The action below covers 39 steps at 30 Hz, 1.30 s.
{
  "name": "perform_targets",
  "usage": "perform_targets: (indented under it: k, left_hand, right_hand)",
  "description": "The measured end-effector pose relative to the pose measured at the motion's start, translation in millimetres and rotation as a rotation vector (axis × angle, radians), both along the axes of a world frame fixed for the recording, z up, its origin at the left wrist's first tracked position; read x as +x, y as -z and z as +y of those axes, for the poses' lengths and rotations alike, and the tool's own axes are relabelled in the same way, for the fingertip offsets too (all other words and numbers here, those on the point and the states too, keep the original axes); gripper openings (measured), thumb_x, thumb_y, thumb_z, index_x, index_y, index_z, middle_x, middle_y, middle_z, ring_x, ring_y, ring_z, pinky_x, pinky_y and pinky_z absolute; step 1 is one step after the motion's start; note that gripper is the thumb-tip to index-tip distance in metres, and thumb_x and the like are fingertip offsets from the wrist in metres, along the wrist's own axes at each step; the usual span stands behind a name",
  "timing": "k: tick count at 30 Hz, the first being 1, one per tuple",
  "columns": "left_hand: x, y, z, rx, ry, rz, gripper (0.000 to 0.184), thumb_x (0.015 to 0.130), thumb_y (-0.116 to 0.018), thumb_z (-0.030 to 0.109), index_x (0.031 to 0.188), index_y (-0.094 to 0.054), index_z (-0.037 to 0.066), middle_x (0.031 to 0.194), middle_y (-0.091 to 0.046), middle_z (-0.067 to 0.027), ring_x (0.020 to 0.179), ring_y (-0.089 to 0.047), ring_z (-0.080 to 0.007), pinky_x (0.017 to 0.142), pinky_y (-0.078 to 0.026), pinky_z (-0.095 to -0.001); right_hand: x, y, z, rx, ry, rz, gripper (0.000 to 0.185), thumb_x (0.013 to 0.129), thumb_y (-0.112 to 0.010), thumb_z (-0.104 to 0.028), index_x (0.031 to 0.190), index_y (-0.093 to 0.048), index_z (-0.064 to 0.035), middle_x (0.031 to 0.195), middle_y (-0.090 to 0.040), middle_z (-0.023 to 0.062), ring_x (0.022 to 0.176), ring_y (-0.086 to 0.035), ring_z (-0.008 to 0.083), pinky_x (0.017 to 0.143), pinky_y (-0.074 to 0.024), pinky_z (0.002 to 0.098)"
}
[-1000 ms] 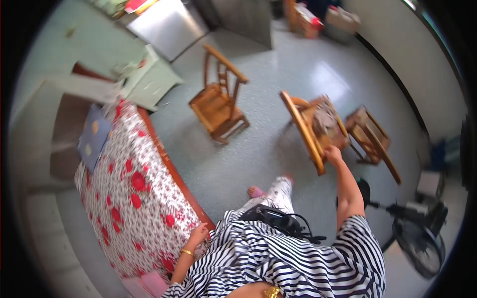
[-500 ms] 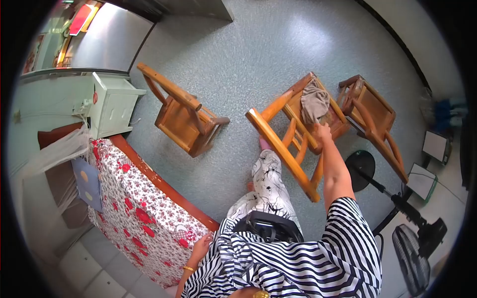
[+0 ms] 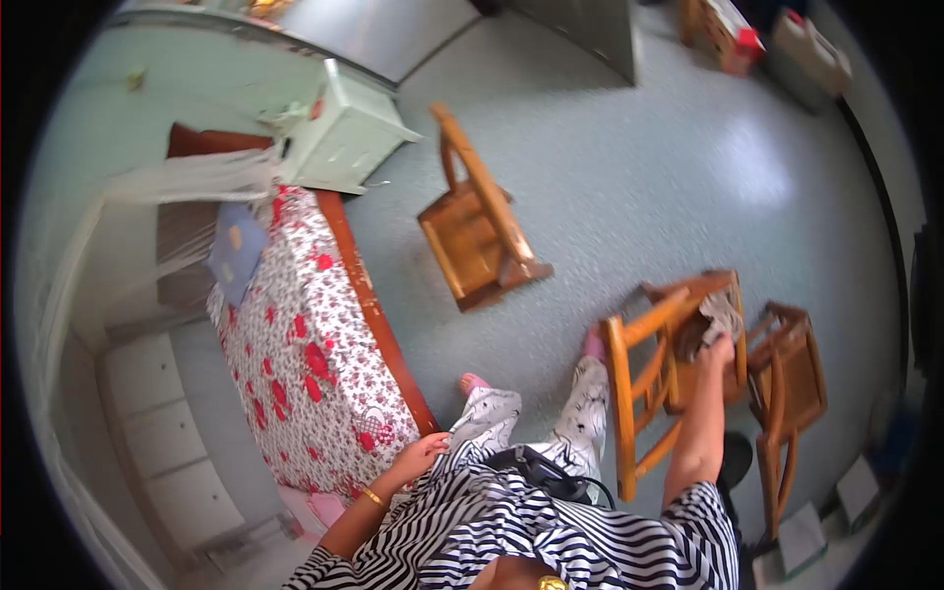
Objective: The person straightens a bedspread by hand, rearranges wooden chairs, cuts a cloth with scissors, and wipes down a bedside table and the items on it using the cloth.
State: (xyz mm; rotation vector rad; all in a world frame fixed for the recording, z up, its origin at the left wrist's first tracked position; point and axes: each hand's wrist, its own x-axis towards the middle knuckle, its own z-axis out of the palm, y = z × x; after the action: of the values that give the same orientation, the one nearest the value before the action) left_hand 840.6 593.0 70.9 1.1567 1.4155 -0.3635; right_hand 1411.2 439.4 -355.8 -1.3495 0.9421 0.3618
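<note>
My right hand (image 3: 716,352) is closed at the lower end of a crumpled grey-brown cloth (image 3: 723,317), which lies on the seat of a wooden chair (image 3: 621,393). That chair's backrest faces me. My left hand (image 3: 423,454), with a gold bracelet at the wrist, is beside my striped shirt (image 3: 551,521), near the bed's edge. Its fingers are bent, and whether they pinch the shirt's hem is too small to tell.
A second wooden chair (image 3: 472,246) stands mid-floor, and a third (image 3: 792,383) adjoins the cloth's chair on the right. On the left are a bed with floral cover (image 3: 315,393) and a pale cabinet (image 3: 349,133). Boxes (image 3: 728,39) stand far back.
The view has turned, so the chairs appear lower and farther right than half a second ago. My right hand stays at the cloth, whose shape has changed. My left hand shows nearer the shirt's front.
</note>
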Motion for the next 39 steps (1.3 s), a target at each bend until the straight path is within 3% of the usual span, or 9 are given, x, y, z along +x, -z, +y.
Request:
perform_targets:
  k: [10, 16, 19, 21, 24, 29, 32, 36, 39]
  left_hand:
    - [66, -37, 80, -0.065, -0.377, -0.420, 0.051, 0.091, -0.047, 0.034, 0.133, -0.036, 0.005, 0.122, -0.051, -0.0133, 0.112, -0.049, -0.0213, 0.095, -0.038, -0.0334]
    - [31, -38, 122, -0.082, -0.831, -0.966, 0.075, 0.083, -0.049, 0.056, 0.138, -0.024, 0.013, 0.135, -0.038, -0.0132, 0.124, -0.036, -0.0257, 0.098, -0.034, -0.0458]
    - [-15, -42, 142, 0.027, -1.155, -1.103, 0.078, 0.079, -0.050, 0.060, 0.137, -0.026, 0.014, 0.132, -0.040, -0.0112, 0.123, -0.037, -0.0267, 0.101, -0.030, -0.0496]
    - [-55, -33, 151, 0.173, -1.198, -1.111, 0.062, 0.085, -0.050, 0.049, 0.131, -0.035, 0.012, 0.125, -0.046, -0.0120, 0.115, -0.045, -0.0288, 0.099, -0.035, -0.0480]
    - [-151, 29, 146, 0.336, -1.264, -1.189, 0.042, 0.089, -0.048, 0.031, 0.123, -0.045, 0.007, 0.122, -0.050, -0.0148, 0.110, -0.051, -0.0285, 0.098, -0.039, -0.0449]
    - [-235, -11, 96, 0.029, -1.624, -1.315, 0.047, 0.092, -0.041, 0.037, 0.127, -0.043, 0.006, 0.126, -0.048, -0.0139, 0.117, -0.046, -0.0287, 0.102, -0.034, -0.0456]
    - [-273, -8, 70, 0.170, -1.679, -1.149, 0.047, 0.091, -0.043, 0.038, 0.127, -0.043, 0.007, 0.126, -0.049, -0.0121, 0.115, -0.047, -0.0285, 0.099, -0.036, -0.0455]
    - [-303, 13, 52, 0.305, -1.791, -0.845, 0.044, 0.090, -0.050, 0.034, 0.125, -0.046, 0.008, 0.123, -0.051, -0.0094, 0.111, -0.050, -0.0276, 0.094, -0.040, -0.0450]
    - [-307, -2, 68, 0.228, -1.850, -0.572, 0.040, 0.087, -0.055, 0.029, 0.121, -0.049, 0.008, 0.119, -0.054, -0.0091, 0.109, -0.051, -0.0270, 0.093, -0.042, -0.0430]
  right_hand:
    - [-69, -366, 260, 0.758, -1.093, -0.728, 0.004, 0.081, -0.050, -0.015, 0.081, -0.048, -0.0118, 0.065, -0.041, -0.0052, 0.054, -0.036, 0.0042, 0.046, -0.0300, 0.0183]
    - [-267, -464, 290, 1.037, -2.202, -0.087, 0.015, 0.076, -0.048, -0.005, 0.091, -0.050, -0.0072, 0.069, -0.048, -0.0019, 0.057, -0.044, 0.0059, 0.047, -0.0374, 0.0217]
    - [-352, -468, 292, 1.238, -2.625, -0.556, 0.021, 0.080, -0.052, -0.007, 0.101, -0.051, -0.0060, 0.080, -0.053, 0.0019, 0.074, -0.052, 0.0106, 0.063, -0.0450, 0.0262]
    - [-391, -470, 298, 1.235, -2.923, 0.227, 0.029, 0.084, -0.057, -0.014, 0.111, -0.050, -0.0059, 0.092, -0.057, 0.0042, 0.089, -0.053, 0.0132, 0.079, -0.0444, 0.0281]
    - [-408, -435, 339, 1.075, -2.737, 0.272, 0.039, 0.084, -0.062, -0.021, 0.118, -0.048, -0.0072, 0.096, -0.058, 0.0049, 0.088, -0.054, 0.0130, 0.080, -0.0448, 0.0268]
    - [-332, -326, 418, -0.592, -2.290, -1.209, 0.041, 0.073, -0.062, -0.013, 0.113, -0.054, -0.0058, 0.108, -0.056, 0.0169, 0.104, -0.052, 0.0307, 0.087, -0.0439, 0.0418]
    - [-241, -294, 424, -0.831, -1.858, -1.473, 0.047, 0.066, -0.060, -0.005, 0.112, -0.049, -0.0059, 0.109, -0.051, 0.0192, 0.106, -0.047, 0.0369, 0.092, -0.0391, 0.0438]
    - [-194, -307, 408, -1.292, -1.671, -0.742, 0.072, 0.064, -0.062, -0.014, 0.130, -0.035, -0.0096, 0.127, -0.042, 0.0186, 0.120, -0.040, 0.0350, 0.099, -0.0366, 0.0381]
    - [-134, -238, 387, -0.971, -1.799, -0.526, 0.095, 0.060, -0.069, -0.021, 0.138, -0.019, -0.0023, 0.116, -0.051, 0.0230, 0.109, -0.051, 0.0372, 0.090, -0.0444, 0.0369]
